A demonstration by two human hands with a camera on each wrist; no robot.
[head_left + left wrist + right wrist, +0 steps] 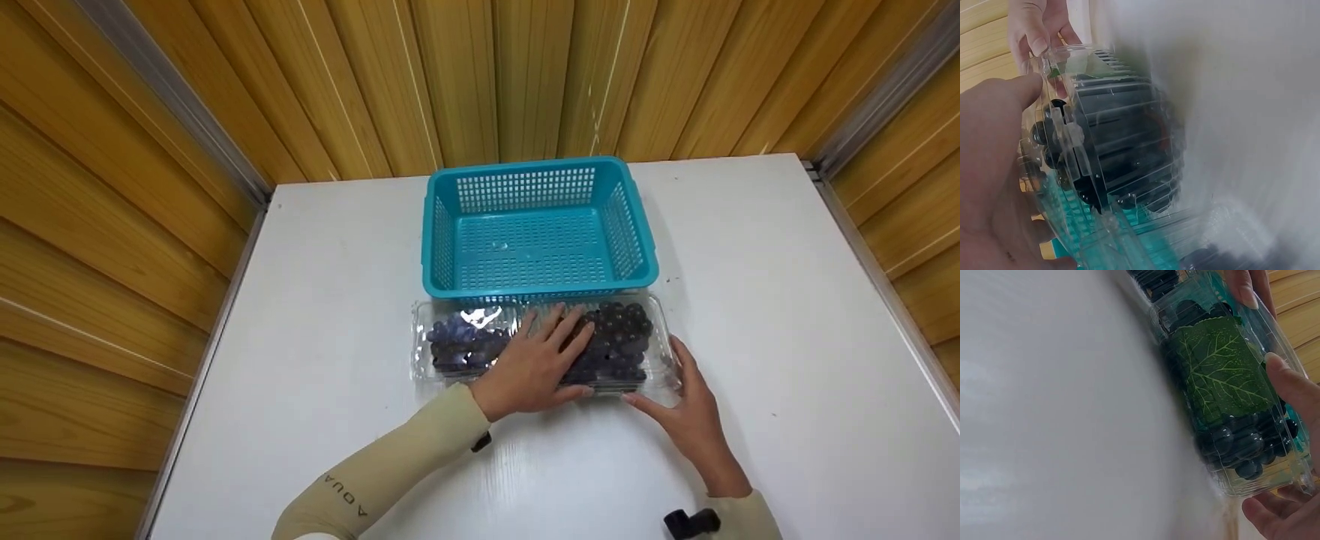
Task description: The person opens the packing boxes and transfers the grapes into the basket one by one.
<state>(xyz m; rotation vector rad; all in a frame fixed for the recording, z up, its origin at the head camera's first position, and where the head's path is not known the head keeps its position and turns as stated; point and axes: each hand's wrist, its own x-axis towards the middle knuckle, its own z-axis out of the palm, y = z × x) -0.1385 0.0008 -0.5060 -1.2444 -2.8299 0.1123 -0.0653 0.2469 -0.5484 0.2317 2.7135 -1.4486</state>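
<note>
Two clear plastic boxes of dark grapes stand side by side on the white table. My left hand (534, 371) lies over the right grape box (626, 358), its fingers spread and nearly straight on the lid. At that box's right end, my right hand (694, 412) holds the corner, thumb at the front edge and fingers around the side. A green leaf pattern (1221, 371) covers the box's front in the right wrist view. The left grape box (465, 345) sits beside it, touched by neither hand. In the left wrist view, my left thumb (1027, 87) rests along the lid edge.
A teal plastic basket (540, 291) with mesh walls stands right behind the boxes, nothing inside it. The white table (330, 315) spreads out to both sides and to the front. Wood-patterned panels (525, 82) rise behind and at both sides.
</note>
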